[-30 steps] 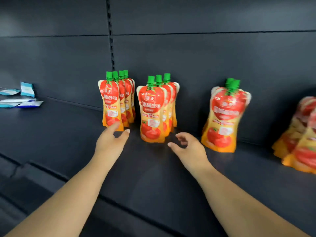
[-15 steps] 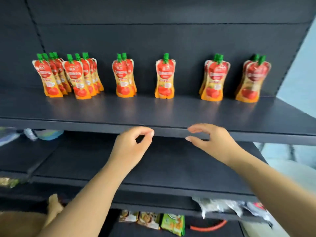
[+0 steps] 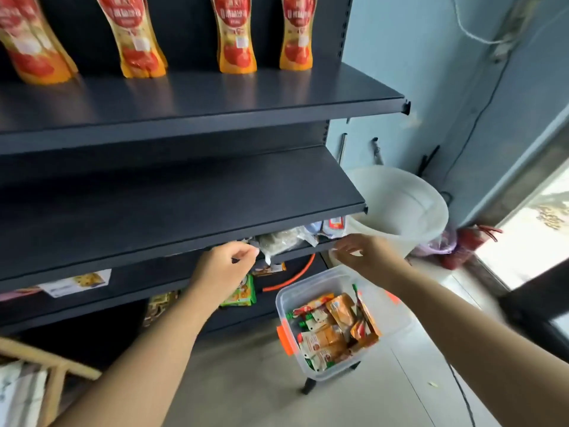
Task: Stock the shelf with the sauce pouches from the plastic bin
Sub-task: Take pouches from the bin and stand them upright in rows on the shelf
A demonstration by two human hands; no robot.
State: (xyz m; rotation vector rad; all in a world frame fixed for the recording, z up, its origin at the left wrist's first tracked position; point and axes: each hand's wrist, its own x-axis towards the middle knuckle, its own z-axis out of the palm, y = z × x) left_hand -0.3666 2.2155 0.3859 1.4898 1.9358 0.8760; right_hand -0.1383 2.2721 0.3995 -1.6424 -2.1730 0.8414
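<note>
My left grip hangs above and to the left of the plastic bin, fingers loosely curled around nothing. My right grip hovers just above the bin's far rim, fingers slack and apart, also empty. The bin stands low over the floor, with an orange latch on its left wall. Inside it the sauce pouches lie in a loose heap, orange and white, a few showing green caps. High above the bin and to its left, four shelved pouches stand upright in a row at the back of the dark shelf. Behind the bin a white bucket sits against the blue wall.
</note>
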